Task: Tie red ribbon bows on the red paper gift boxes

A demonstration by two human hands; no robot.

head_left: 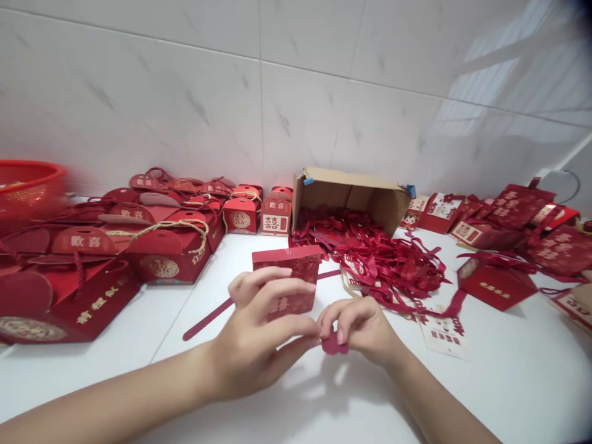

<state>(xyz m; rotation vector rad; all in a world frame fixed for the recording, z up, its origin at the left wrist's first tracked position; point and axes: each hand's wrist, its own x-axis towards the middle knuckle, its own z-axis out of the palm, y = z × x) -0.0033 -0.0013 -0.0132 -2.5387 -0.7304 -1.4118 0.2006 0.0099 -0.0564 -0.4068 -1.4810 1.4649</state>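
Just in front of a red gift box (303, 268), my two hands meet over the white table. My right hand (365, 330) is closed on a small dark red piece (335, 346) with a scalloped edge; whether it is paper or ribbon I cannot tell. The thumb and forefinger of my left hand (266, 327) pinch at the left end of that piece, with the other fingers curved in front of the box. The box stands upright and is partly hidden by my left hand. Behind it a narrow dark red strip (208, 318) lies flat on the table.
Tied red gift boxes (166, 256) crowd the left, beside a red plastic basket (32, 185). A cardboard carton (351, 179) on its side spills red ribbons (393, 259). More red boxes (497, 280) and a printed card (444, 336) lie on the right. A tiled wall closes the back.
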